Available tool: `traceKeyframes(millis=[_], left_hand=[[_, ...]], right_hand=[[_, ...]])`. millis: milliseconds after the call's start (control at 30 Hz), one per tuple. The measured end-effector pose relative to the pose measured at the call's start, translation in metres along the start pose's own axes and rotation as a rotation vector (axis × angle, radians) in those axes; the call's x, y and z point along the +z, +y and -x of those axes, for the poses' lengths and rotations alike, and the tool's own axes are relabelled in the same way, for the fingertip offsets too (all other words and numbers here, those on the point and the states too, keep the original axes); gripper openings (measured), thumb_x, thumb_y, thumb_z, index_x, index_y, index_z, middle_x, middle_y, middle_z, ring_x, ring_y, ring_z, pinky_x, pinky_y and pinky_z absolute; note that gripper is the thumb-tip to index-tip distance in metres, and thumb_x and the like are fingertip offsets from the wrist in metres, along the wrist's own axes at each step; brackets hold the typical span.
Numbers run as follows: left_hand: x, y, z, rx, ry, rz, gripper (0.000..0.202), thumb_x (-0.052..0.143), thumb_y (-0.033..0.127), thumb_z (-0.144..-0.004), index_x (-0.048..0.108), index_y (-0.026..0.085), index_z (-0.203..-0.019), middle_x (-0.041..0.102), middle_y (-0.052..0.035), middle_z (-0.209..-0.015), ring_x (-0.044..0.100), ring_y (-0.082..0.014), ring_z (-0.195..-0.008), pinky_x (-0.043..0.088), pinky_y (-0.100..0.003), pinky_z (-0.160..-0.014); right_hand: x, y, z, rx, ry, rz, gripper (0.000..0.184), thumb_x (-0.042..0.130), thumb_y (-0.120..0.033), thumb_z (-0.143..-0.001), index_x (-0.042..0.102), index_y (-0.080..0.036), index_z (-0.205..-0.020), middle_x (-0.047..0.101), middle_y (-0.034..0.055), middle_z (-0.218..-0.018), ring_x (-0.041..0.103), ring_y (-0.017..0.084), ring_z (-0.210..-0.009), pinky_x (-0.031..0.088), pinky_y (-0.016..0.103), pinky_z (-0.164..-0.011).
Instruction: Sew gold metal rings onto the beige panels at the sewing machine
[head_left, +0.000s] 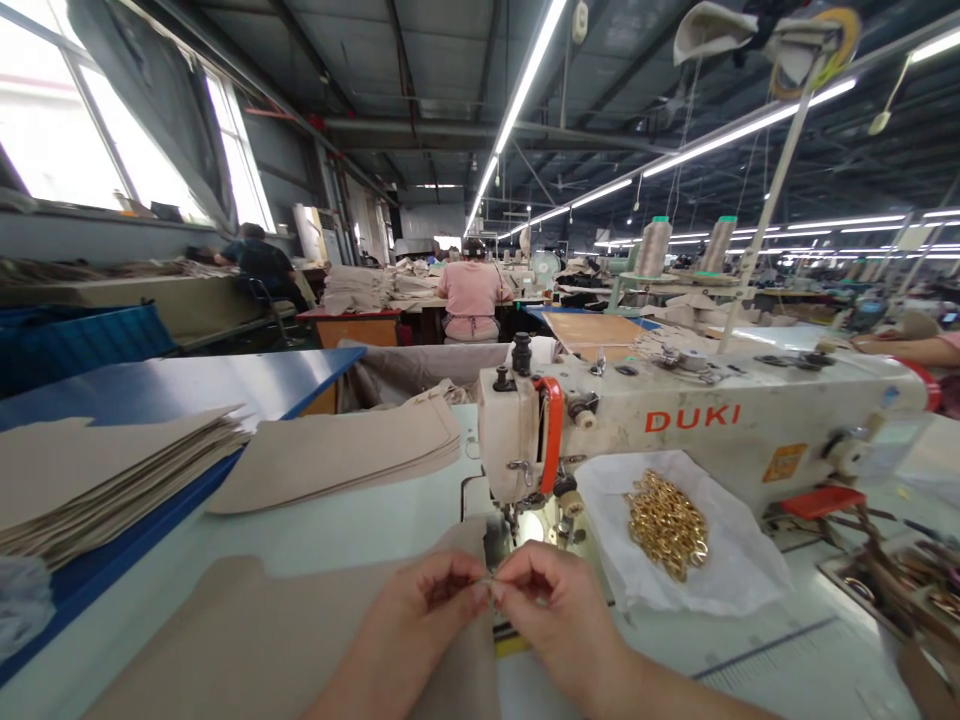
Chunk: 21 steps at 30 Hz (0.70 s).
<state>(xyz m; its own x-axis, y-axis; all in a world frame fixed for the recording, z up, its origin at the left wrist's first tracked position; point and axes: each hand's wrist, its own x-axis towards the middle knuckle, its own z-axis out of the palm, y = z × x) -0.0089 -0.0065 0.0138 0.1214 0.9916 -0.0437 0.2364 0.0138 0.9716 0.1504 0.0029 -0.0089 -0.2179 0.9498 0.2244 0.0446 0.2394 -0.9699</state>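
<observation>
My left hand (427, 605) and my right hand (551, 605) meet fingertip to fingertip just in front of the needle of a white DUKI sewing machine (675, 420). Both pinch a small thing between them, too small to name. Under my left hand lies a beige fabric piece (247, 640) on the pale table. To the right of my right hand, a heap of gold metal rings (666, 522) rests on a white sheet (735, 560).
Stacks of beige cut pieces (97, 480) (337, 450) lie at the left, one on a blue table (187, 385). A red tray (821, 500) and more metal parts (915, 580) sit at the right. Thread cones (654, 247) stand behind the machine. A person in pink (471, 300) sits beyond.
</observation>
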Motion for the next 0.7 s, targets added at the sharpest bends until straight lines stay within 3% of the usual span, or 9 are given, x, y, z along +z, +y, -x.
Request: traceKeyframes(millis=[167,500,700], left_hand=[[0.001,0.002,0.005,0.055,0.034,-0.071,0.018,0.063,0.037,-0.069,0.07,0.02,-0.068,0.066,0.0003,-0.067,0.059,-0.0187,-0.069,0.045,-0.027,-0.066],[0.001,-0.003,0.005,0.079,0.055,-0.167,0.018,0.061,0.036,-0.074,0.07,0.021,-0.07,0.07,-0.0004,-0.07,0.063,-0.0201,-0.071,0.047,-0.027,-0.068],[-0.001,0.008,0.006,0.119,0.077,-0.185,0.021,0.061,0.038,-0.072,0.071,0.021,-0.079,0.075,-0.0033,-0.08,0.067,-0.0235,-0.08,0.051,-0.031,-0.079]], right_hand=[[-0.002,0.001,0.0,0.032,-0.029,-0.115,0.005,0.061,-0.023,-0.067,0.062,-0.019,-0.071,0.06,-0.002,-0.062,0.053,0.013,-0.058,0.04,0.023,-0.055],[-0.005,-0.004,0.0,0.003,-0.037,0.066,0.009,0.06,-0.021,-0.074,0.068,-0.017,-0.071,0.062,-0.0007,-0.062,0.056,0.014,-0.059,0.041,0.022,-0.056],[-0.005,-0.007,-0.001,-0.052,-0.024,0.178,0.012,0.056,-0.015,-0.077,0.065,-0.018,-0.07,0.062,-0.0018,-0.063,0.057,0.013,-0.061,0.041,0.022,-0.058]])
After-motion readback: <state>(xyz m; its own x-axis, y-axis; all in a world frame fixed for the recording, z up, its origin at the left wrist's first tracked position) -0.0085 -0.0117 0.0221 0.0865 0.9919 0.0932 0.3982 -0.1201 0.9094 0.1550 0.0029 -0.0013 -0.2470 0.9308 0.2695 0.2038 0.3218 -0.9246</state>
